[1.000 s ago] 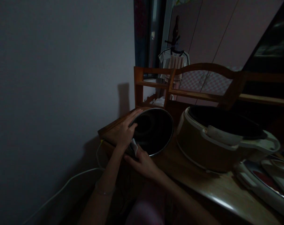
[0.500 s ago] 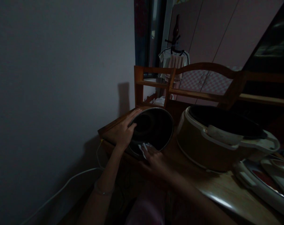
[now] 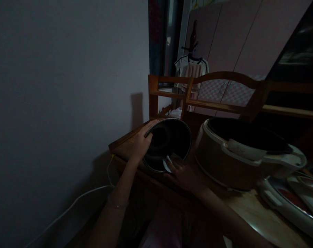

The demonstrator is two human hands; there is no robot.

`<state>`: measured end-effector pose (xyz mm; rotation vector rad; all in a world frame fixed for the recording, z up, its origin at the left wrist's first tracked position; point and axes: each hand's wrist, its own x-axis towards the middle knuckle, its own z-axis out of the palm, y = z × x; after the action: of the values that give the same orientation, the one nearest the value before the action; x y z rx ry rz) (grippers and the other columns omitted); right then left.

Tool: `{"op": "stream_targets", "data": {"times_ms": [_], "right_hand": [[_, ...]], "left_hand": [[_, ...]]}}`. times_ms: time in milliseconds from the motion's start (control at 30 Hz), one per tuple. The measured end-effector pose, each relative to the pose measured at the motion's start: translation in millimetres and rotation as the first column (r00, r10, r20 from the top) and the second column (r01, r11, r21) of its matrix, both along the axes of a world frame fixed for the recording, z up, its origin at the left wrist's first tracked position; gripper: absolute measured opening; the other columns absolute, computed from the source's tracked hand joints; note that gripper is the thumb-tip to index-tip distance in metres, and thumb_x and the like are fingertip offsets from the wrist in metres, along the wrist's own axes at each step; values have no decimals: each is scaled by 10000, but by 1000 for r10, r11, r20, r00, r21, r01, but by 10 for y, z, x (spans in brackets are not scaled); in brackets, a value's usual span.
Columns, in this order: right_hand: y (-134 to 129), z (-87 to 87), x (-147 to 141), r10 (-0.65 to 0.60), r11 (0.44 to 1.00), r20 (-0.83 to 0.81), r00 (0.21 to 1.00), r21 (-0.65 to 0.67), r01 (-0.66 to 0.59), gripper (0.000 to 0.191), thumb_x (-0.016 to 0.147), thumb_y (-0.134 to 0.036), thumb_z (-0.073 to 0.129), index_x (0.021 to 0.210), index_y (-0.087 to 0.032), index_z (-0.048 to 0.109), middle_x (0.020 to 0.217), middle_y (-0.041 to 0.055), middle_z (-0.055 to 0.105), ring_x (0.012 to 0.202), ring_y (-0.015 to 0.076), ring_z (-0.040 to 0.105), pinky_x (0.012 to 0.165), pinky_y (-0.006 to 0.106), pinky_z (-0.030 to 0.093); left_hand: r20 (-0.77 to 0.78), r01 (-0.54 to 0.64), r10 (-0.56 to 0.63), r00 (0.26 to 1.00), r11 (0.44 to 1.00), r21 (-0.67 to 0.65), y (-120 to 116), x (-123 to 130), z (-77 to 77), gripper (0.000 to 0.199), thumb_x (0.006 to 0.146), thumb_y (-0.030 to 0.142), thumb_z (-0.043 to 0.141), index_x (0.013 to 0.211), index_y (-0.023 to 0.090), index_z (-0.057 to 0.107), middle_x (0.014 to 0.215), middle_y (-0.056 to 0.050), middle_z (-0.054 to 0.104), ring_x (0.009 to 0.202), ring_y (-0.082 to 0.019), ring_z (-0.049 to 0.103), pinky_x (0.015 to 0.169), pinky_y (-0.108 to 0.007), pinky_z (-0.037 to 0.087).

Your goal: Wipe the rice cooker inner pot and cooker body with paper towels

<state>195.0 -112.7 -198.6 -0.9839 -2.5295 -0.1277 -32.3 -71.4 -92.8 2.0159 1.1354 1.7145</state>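
A dark round inner pot point(image 3: 161, 137) is tipped on its side on the wooden desk, its mouth facing me. My left hand point(image 3: 141, 143) grips the pot's left rim, thumb over the edge and fingers along the outside. At the lower right of the rim, my right hand point(image 3: 181, 172) presses a crumpled white tissue point(image 3: 168, 164) against the inner wall. Part of the tissue is hidden under the fingers. To the right stands the rice cooker body point(image 3: 223, 162), its top open and its inside black.
The cooker's lid point(image 3: 283, 199) lies at the right on the desk point(image 3: 265, 213). Wooden shelving point(image 3: 221, 103) rises behind the pot. A white cable point(image 3: 81, 196) hangs by the wall point(image 3: 68, 86) at left. Clothes point(image 3: 192, 69) hang on a stand farther back.
My right hand has moved right along the pot's lower rim with the tissue. The left hand still holds the rim, and the pot has turned only slightly, if at all.
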Motion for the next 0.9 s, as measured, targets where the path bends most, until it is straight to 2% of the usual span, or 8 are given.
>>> {"op": "stream_targets", "data": {"times_ms": [133,300,400,567,667,767,833,900], "right_hand": [[20,-29,-2,14,999,23,1000,36,-15,565,991,-437,524,1473,-158,429,1419,161,548,1315,289,507,1099,474,440],[10,-9,-26,37,998,10,999,42,-37,516,990,-381,536,1444,-151,452,1398,157,561,1289,277,527,1093,453,437],[-75,75,-50,63,998,-3,998,3,-63,526,997,-459,507,1428,-160,471,1341,152,604,1246,266,564,1063,429,453],[-302,245,-58,103,991,10,995,-84,-102,641,972,-621,446,1417,-162,491,1314,156,630,1212,286,590,1036,429,461],[-360,323,-40,91,985,7,996,-148,-89,602,995,-620,375,1370,-183,547,1295,139,649,1190,280,610,1023,423,466],[-240,381,-64,-2,985,-66,998,-175,-9,591,1024,-580,320,1415,-181,513,1406,142,574,1307,275,530,1095,424,404],[-49,421,-130,-124,977,-142,982,-191,96,685,1021,-594,299,1500,-114,394,1526,189,427,1432,291,380,1166,444,311],[198,465,-232,-226,952,-195,955,-254,173,812,1007,-628,291,1542,-18,255,1568,253,312,1481,313,275,1187,460,264]], "left_hand": [[-33,-15,16,999,999,28,49,-36,19,657,737,5,415,1325,207,625,1404,11,599,1344,-163,513,1219,-340,313],[-58,-6,5,998,999,-31,153,-121,100,703,683,2,400,1303,218,650,1348,32,640,1314,-171,544,1198,-350,345],[-97,10,-18,995,996,-84,202,-160,200,698,665,18,410,1282,218,668,1288,27,680,1256,-187,592,1152,-358,404],[-108,116,-142,984,969,-216,237,-208,369,696,638,52,430,1275,188,673,1132,-9,748,1108,-216,670,1046,-385,500],[-107,147,-184,977,948,-282,291,-226,417,696,623,63,430,1264,172,677,1037,-22,770,1049,-224,689,1006,-409,522],[-99,137,-176,979,939,-315,364,-234,429,694,607,71,425,1243,162,688,1003,-31,773,964,-216,706,973,-417,536],[-87,139,-178,980,932,-333,398,-236,431,701,599,77,423,1243,157,688,991,-31,774,926,-213,710,953,-411,545],[-83,147,-186,979,927,-344,413,-234,434,711,596,83,423,1254,160,681,975,-24,775,913,-214,711,943,-402,549]]}}
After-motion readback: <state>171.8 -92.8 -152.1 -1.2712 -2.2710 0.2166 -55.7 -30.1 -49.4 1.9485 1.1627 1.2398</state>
